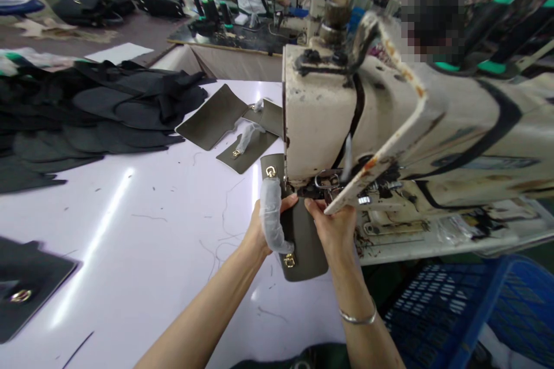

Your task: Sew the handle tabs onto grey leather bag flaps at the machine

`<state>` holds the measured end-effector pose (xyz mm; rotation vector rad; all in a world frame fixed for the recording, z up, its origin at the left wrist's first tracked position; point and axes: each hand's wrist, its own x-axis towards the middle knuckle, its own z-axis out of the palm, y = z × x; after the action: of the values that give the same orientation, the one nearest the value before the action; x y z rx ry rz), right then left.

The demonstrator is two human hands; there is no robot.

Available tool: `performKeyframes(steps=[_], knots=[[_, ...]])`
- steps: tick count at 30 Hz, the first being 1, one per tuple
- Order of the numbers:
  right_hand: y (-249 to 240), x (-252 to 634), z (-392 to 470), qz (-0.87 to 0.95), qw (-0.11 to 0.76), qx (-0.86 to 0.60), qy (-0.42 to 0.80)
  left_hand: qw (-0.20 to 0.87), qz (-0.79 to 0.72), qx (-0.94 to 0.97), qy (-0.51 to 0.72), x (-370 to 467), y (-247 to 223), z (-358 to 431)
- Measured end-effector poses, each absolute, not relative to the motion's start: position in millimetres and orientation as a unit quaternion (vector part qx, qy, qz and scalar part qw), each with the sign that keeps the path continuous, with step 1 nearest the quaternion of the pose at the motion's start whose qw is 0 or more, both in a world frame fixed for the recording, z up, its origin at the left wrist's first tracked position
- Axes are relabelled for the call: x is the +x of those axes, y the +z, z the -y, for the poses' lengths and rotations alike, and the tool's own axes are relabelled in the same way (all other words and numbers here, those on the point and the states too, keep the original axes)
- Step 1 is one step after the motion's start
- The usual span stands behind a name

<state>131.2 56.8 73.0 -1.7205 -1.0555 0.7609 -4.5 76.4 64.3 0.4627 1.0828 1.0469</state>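
Fingertips of the left hand lay against the olive-grey panel, the handle in its clear wrapping covering part of that hand. From the other side the right hand brought its fingertips to the panel near its right edge. The two sets of tips faced each other across a narrow gap, right below the head of the sewing machine. Neither grip was spread wide, yet most fingers were hidden — whether they pinched the panel or merely pressed it flat, one could not tell.

The panel lay on the white table, its upper part partly hidden by the machine; a gold fitting sat at the top end of the handle and another at the bottom. A bracelet circled the right wrist. Beyond the hands lay similar loose panels — left of them, a heap of dark pieces.
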Motion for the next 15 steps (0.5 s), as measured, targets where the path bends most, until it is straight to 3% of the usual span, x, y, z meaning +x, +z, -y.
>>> performKeyframes(steps=[15], knots=[[68, 119, -55, 0.402, 0.486, -0.713, 0.307, 0.671, -0.509, 0.299, 0.448, -14, 65, -87]])
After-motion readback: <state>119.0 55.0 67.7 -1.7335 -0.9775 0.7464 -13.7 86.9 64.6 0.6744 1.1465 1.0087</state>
